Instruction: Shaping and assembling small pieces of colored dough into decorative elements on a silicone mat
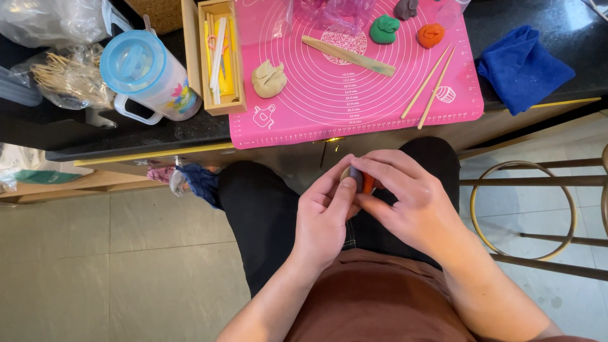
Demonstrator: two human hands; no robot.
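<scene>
A grey tiled floor (126, 253) runs beneath a dark table (538, 19) whose far edge is cut off by the frame. Well beyond the fingers lies a pink mat (329, 107) on the table, with a blue cloth (520, 66) to its right and a lidded plastic jug (149, 76) and a wooden tool box (221, 57) to its left. On the mat rest a flat wooden stick (348, 56), two thin skewers (430, 85), and beige (268, 79), green (384, 29) and orange (430, 35) clay lumps; a grey lump (405, 7) is cut off at the top. Over the lap, the left hand (323, 218) and right hand (411, 199) close their fingers on a small clay piece (362, 180), grey and orange, mostly hidden between them.
</scene>
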